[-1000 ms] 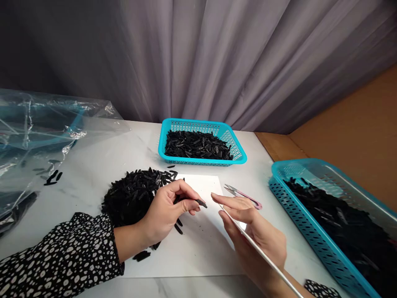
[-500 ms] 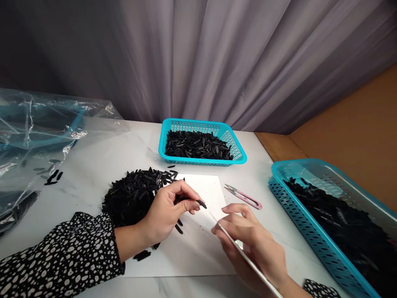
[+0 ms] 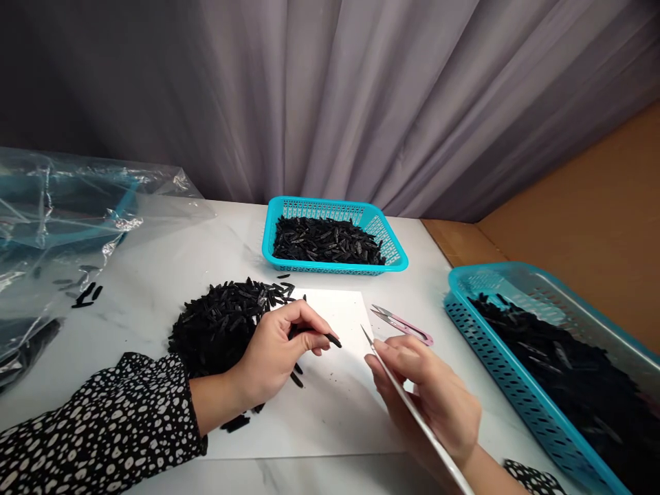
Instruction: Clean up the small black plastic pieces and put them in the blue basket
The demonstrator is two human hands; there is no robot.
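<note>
- Head view: we look down on a pale marbled worktop (image 3: 155,289) with a white sheet (image 3: 330,412) lying on it near us.
- Our left hand (image 3: 276,354) rests on the sheet, its fingers (image 3: 309,323) pinched around one small black strip (image 3: 330,338). The strip's long axis runs left to right, and its free end pokes out to the right, past the fingertips.
- Our right hand (image 3: 433,399) is closed around a long thin metal tool (image 3: 412,412), which could be tweezers or a blade; we cannot tell which. The tool slants from the near right up to the far left, and its sharp tip (image 3: 363,328) sits just right of the strip's free end, close to it but apart.
- So the strip lies left of the tool's tip, and the right hand is the one that holds the tool facing it.
- Just left of the left hand, a heap of the same black strips (image 3: 221,323) spreads over the worktop and the sheet's edge; a few loose ones lie beside the wrist.
- Pink thread snips (image 3: 405,324) lie on the worktop just beyond the right hand, untouched.
- A turquoise basket (image 3: 268,240) of strips stands farther off in the middle; a second basket (image 3: 495,357) of them sits at the right.
- Crumpled clear plastic (image 3: 62,227) lies at the far left, before a grey curtain (image 3: 361,103).
</note>
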